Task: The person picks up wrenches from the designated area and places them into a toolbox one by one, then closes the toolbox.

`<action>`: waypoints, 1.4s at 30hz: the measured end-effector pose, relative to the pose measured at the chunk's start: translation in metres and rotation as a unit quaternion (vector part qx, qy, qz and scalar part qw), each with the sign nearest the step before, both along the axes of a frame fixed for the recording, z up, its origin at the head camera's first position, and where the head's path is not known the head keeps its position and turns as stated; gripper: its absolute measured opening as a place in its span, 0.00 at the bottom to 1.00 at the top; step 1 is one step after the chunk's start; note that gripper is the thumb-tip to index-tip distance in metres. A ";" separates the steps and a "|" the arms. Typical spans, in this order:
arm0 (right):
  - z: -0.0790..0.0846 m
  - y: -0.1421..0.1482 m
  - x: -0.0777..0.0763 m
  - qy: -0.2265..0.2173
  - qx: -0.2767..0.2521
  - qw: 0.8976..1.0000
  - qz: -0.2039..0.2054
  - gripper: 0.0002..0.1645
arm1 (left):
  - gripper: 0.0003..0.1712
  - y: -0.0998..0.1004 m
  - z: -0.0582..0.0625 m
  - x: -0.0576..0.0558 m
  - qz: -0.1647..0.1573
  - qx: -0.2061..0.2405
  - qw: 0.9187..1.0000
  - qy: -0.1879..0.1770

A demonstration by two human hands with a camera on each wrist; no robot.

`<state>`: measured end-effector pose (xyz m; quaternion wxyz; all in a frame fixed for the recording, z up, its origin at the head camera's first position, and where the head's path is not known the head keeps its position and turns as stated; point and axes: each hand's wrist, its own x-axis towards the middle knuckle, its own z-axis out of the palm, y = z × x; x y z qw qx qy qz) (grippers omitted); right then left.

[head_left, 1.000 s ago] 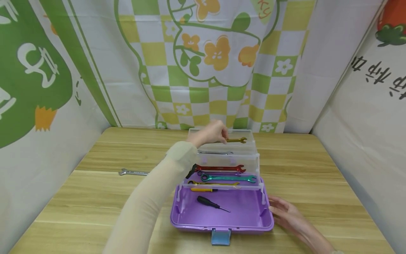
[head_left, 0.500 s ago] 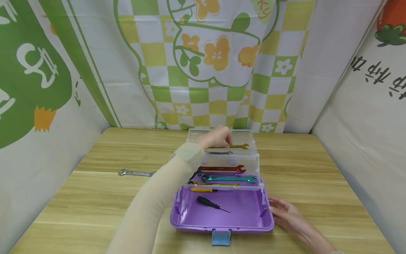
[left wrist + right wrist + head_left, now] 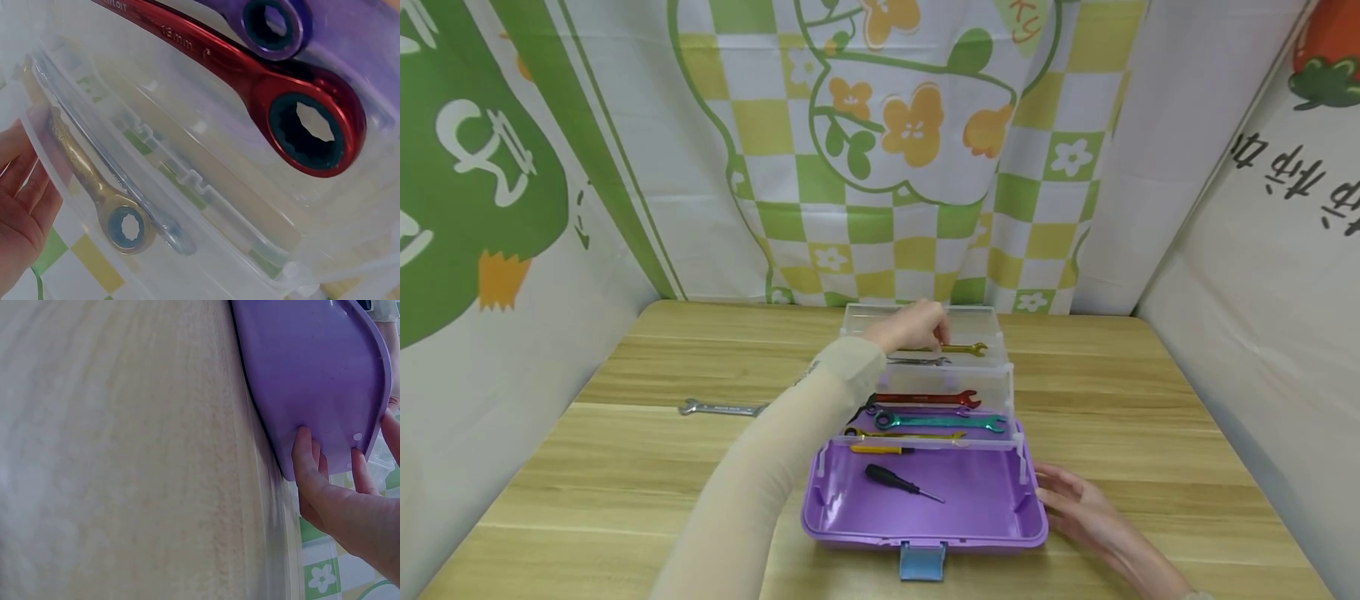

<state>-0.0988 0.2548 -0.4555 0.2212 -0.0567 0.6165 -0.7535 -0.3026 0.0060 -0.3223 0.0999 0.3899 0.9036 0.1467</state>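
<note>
My left hand [image 3: 917,325] reaches over the rearmost clear tray [image 3: 992,321] of a purple toolbox [image 3: 973,521], fingertips at a gold ratchet wrench [image 3: 966,349], which it pinches near the middle. In the left wrist view, the wrench's ring end [image 3: 128,228] shows through the cloudy tray wall, beside a slim silver wrench [image 3: 119,175]. A red wrench [image 3: 925,398], a purple one, a teal one [image 3: 936,422] and another gold one lie toward the front. My right hand [image 3: 1078,504] rests extended fingers against the box's right side, its thumb by the rim [image 3: 386,381].
On the box floor lie a black-handled screwdriver [image 3: 891,478] and a yellow-handled tool [image 3: 876,449]. A silver wrench [image 3: 722,408] lies on the wooden table [image 3: 587,492] to the left. A blue latch [image 3: 922,562] hangs at the front. A patterned curtain [image 3: 910,233] stands behind.
My left hand has come down and slightly right with the gold wrench, which now sits lower in the rear tray. My right hand stays at the box's side.
</note>
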 end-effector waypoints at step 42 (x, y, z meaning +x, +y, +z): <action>0.000 -0.001 0.001 0.009 -0.017 1.000 0.008 0.19 | 0.15 -0.008 -0.002 0.010 -0.022 0.000 0.999 0.033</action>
